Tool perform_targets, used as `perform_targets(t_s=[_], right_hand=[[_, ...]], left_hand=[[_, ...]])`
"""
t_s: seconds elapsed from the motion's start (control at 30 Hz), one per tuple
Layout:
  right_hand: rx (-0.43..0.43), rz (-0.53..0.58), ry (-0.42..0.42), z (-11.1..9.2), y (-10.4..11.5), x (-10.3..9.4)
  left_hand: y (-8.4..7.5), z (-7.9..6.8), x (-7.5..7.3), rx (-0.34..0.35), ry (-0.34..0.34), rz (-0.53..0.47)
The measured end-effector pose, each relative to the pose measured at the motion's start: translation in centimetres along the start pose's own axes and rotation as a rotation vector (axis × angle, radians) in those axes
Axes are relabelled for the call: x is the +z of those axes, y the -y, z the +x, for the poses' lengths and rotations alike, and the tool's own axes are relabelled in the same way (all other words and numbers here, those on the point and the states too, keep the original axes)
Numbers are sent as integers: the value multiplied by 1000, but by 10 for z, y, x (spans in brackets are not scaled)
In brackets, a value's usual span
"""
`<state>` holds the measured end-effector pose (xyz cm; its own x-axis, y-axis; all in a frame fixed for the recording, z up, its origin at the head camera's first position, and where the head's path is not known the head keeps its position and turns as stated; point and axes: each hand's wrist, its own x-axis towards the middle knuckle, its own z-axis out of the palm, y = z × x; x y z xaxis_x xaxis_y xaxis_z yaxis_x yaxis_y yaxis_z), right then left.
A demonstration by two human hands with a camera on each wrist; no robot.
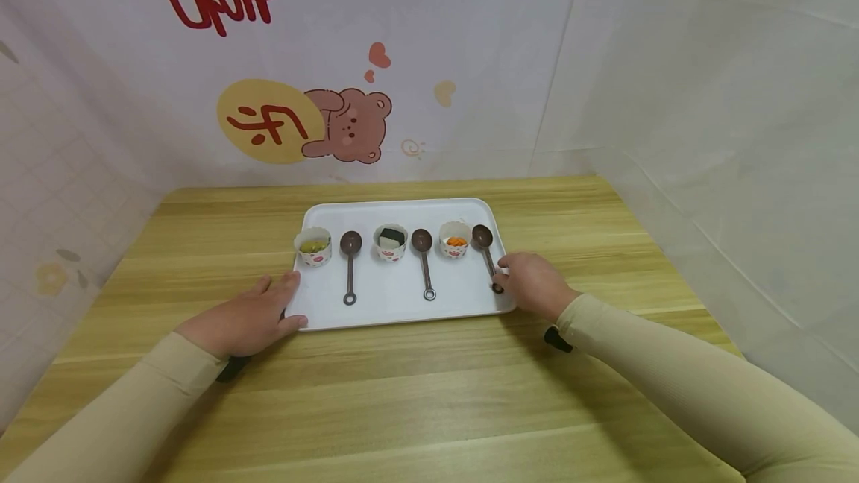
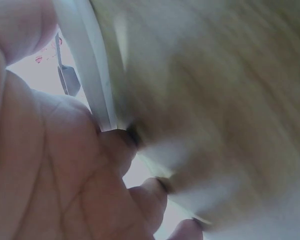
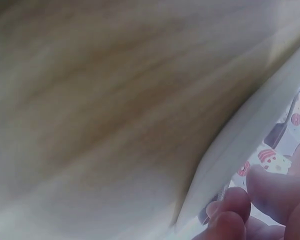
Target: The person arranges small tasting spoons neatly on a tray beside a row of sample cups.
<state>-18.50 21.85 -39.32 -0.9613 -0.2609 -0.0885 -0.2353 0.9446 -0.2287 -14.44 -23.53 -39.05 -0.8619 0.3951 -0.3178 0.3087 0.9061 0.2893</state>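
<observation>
A white tray (image 1: 389,311) lies on the wooden table. My left hand (image 1: 248,315) holds its left end, thumb over the front corner and fingers along the outside of the rim. At the right edge, my right hand (image 1: 537,285) pinches the handle of the rightmost brown measuring spoon (image 1: 483,237). Another brown spoon (image 1: 421,241) lies in the middle, and a third spoon (image 1: 350,243) further left. Between them stand patterned paper cups: a left cup (image 1: 313,256) with green food, a middle cup (image 1: 391,253) with dark and white pieces, a right cup (image 1: 455,248) with orange pieces.
The wooden table (image 1: 416,393) extends around the tray. White cloth walls (image 1: 483,95) enclose the back and both sides, and the back one carries a printed bear (image 1: 352,125) and red lettering.
</observation>
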Motion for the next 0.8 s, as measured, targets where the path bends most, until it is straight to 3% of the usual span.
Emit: perform_targets(t_s=[0.33, 0.43, 0.57, 0.7, 0.8], right_hand=[[30, 93, -106, 8, -6, -7], [47, 111, -134, 12, -8, -9], [64, 123, -163, 16, -8, -13], [60, 125, -175, 19, -6, -17], [35, 109, -174, 22, -4, -20]], left_hand=[[2, 2, -3, 3, -43, -12], [5, 4, -4, 6, -101, -16], [6, 9, -9, -13, -233, -18], [0, 14, -18, -43, -342, -26], [-6, 20, -23, -24, -402, -7]])
